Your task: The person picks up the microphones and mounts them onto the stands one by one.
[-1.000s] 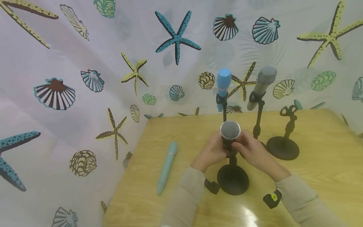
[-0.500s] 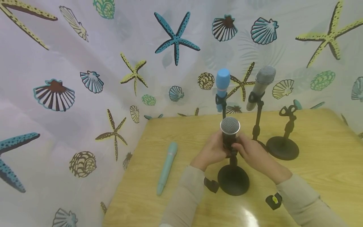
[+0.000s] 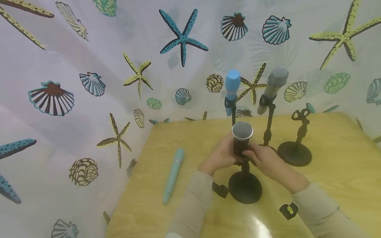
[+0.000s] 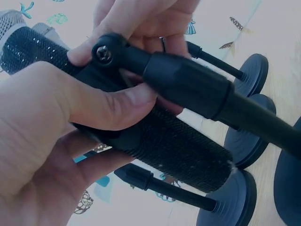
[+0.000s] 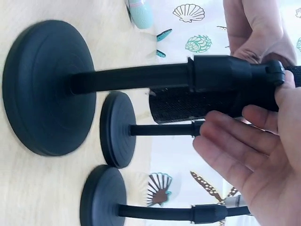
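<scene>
A black microphone with a silver mesh head sits in the clip of a short black stand, its head tilted up toward the head camera. My left hand grips the microphone's body from the left, the thumb across it just below the stand's joint in the left wrist view. From the right, my right hand pinches the microphone close to the clip. Its lower fingers extend loosely beside the body in the right wrist view. The hands hide most of the clip.
A pale green microphone lies on the wooden table at left. Behind my hands, a blue microphone and a grey microphone sit on stands. A bare stand is at right. A seashell-print curtain hangs behind.
The black microphone's head has risen slightly between my hands, showing more of the dark body beneath it. Both hands keep their hold, and the stand's base stays in place.
</scene>
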`<state>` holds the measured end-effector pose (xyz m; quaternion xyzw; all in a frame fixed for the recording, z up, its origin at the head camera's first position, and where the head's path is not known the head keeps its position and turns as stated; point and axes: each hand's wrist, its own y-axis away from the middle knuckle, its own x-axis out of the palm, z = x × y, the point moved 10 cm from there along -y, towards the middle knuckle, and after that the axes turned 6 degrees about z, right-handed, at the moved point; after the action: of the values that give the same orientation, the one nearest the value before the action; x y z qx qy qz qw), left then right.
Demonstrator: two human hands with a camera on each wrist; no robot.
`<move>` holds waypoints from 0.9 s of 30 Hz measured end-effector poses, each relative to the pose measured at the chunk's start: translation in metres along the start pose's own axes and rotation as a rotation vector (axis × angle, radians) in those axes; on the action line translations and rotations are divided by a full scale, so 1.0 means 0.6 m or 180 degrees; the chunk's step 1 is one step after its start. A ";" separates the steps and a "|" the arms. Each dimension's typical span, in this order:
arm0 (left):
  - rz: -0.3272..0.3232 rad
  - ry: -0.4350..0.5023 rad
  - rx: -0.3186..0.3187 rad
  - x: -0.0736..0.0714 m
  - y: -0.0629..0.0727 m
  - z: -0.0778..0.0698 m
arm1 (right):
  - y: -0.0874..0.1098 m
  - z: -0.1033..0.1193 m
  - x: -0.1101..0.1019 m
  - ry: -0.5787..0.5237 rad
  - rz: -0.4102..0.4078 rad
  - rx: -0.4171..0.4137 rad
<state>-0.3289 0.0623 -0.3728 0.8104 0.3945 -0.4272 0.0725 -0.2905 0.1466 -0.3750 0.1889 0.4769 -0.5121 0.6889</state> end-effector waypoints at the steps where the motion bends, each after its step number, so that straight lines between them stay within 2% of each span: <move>1: 0.0037 0.0066 0.0002 0.001 -0.001 0.001 | 0.000 -0.001 0.001 -0.0047 -0.0035 0.0010; 6: 0.0148 0.0392 -0.0084 0.011 -0.002 0.011 | 0.003 -0.010 0.008 -0.0268 -0.0167 0.0124; 10: 0.0109 0.0550 -0.0162 0.021 0.004 0.013 | 0.014 -0.021 0.025 -0.0620 -0.0132 0.0281; 14: 0.0010 0.0488 -0.0231 0.022 0.013 0.011 | 0.033 -0.027 0.048 -0.1242 -0.0021 0.0360; 17: -0.0063 0.0324 -0.0219 0.020 0.016 0.006 | 0.045 -0.026 0.066 -0.1488 0.0108 0.0367; 20: -0.0139 0.0079 -0.0168 0.015 0.015 0.003 | 0.047 -0.017 0.069 -0.1196 0.0085 0.0247; 23: -0.0220 -0.0147 -0.0148 0.010 0.012 0.003 | 0.042 -0.006 0.061 -0.0753 -0.0114 0.0088; 27: -0.0208 -0.0200 -0.0108 0.007 0.004 0.004 | 0.041 0.004 0.053 -0.0538 -0.0323 -0.0072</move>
<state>-0.3271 0.0620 -0.3778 0.7819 0.4254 -0.4478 0.0846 -0.2670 0.1377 -0.4065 0.1128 0.4318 -0.5550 0.7020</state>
